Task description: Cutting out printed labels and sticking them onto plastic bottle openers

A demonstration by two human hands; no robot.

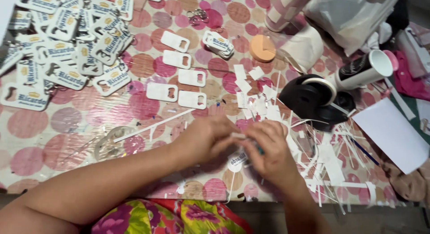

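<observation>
Both hands meet over the near middle of the table, fingers curled in and pressed together on a small white printed piece (pixel 238 136) held between them. The left hand (pixel 204 137) comes in from the left with its fingertips pinching the piece's left end; the right hand (pixel 268 149) closes over its right end, so most of the piece is hidden and only a narrow white edge shows in the gap between the two sets of fingertips. Just below that gap, under the right hand's thumb side, a round white printed sticker (pixel 236 162) lies on the dotted tablecloth (pixel 67 126), its upper edge touching or tucked under the hand; I cannot tell which. To the right of the hands spreads a heap of white paper strips (pixel 322 153), and beyond it a black tape dispenser (pixel 313 99). Just past the fingers, farther up the table, five blank white bottle-opener tags (pixel 192 99) lie in a loose cluster, and at the far left sits a big pile of printed tags (pixel 67 37). A round orange disc (pixel 262 48) lies near the far middle, and a white sheet of paper (pixel 394 133) rests at the right edge.
</observation>
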